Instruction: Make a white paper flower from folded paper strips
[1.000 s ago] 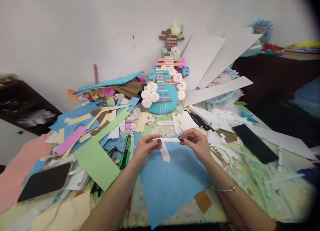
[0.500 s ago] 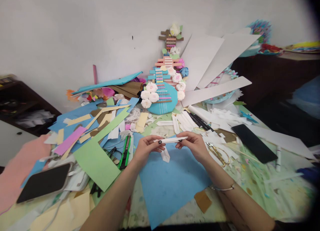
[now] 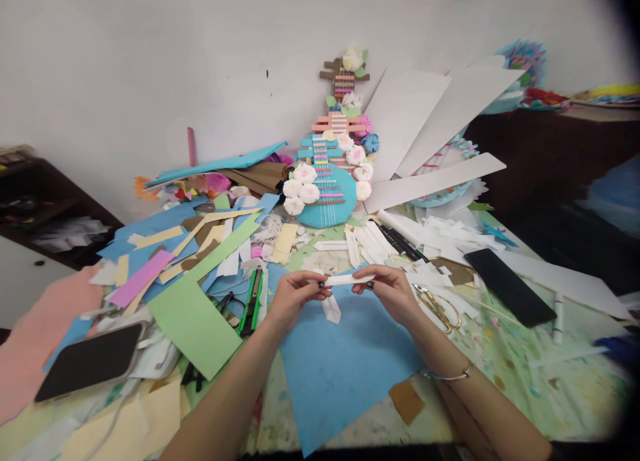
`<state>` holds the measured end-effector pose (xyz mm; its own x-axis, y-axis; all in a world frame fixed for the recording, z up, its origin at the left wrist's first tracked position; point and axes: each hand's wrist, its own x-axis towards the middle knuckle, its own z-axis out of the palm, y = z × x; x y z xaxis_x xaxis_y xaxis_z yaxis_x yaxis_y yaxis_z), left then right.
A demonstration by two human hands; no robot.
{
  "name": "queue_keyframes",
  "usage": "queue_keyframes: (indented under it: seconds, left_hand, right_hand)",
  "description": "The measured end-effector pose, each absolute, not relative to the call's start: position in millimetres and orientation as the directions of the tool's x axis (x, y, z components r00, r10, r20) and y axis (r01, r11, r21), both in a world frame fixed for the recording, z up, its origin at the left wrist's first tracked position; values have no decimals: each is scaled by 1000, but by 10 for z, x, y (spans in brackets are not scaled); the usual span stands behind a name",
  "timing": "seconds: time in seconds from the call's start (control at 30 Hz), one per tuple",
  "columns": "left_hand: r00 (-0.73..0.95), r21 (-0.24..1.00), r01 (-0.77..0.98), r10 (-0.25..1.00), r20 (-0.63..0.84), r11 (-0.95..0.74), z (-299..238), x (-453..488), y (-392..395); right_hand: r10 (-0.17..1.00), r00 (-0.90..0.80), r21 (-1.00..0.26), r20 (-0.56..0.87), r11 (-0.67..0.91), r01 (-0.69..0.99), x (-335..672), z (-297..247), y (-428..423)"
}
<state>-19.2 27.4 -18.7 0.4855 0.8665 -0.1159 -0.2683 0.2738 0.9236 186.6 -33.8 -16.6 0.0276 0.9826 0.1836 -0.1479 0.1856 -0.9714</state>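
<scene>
A narrow white paper strip (image 3: 347, 280) is held level between my two hands above a blue paper sheet (image 3: 340, 364). My left hand (image 3: 291, 296) pinches its left end with thumb and fingers closed. My right hand (image 3: 391, 290) pinches the right end the same way; a bangle sits on that wrist. Another folded white strip (image 3: 331, 309) hangs down under the first, between the hands, over the blue sheet.
Paper scraps cover the table: a green sheet (image 3: 194, 324), a green utility knife (image 3: 250, 302), scissors (image 3: 439, 308), a phone (image 3: 86, 362) at left, a black phone (image 3: 509, 286) at right. A paper string instrument (image 3: 325, 181) with white flowers leans on the wall beside white boards (image 3: 425, 121).
The strip has gone from sagging flat to held level and slightly raised. My right hand slid inward along it, so the hands sit closer together. The hanging piece stays below.
</scene>
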Motion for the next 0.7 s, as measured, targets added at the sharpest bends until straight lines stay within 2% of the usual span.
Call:
queue_keyframes:
  seconds: [0.13,0.3,0.5,0.7]
  left_hand:
    - [483,938,-255,871,-88,236,-188,-193,277]
    - [461,949,-231,883,-86,213,-183,-185,273]
    - [390,957,-243,919,-54,160,-213,-158,281]
    - [291,928,-343,956,-43,146,-283,-78,240]
  right_hand:
    - [988,101,-990,118,124,-60,1832,-141,-320]
    - [986,139,-993,94,103,-62,1805,-157,-291]
    - [996,83,-996,39,45,-75,1755,-173,-315]
    - [993,-53,-988,-110,-115,-101,1607,-270,-336]
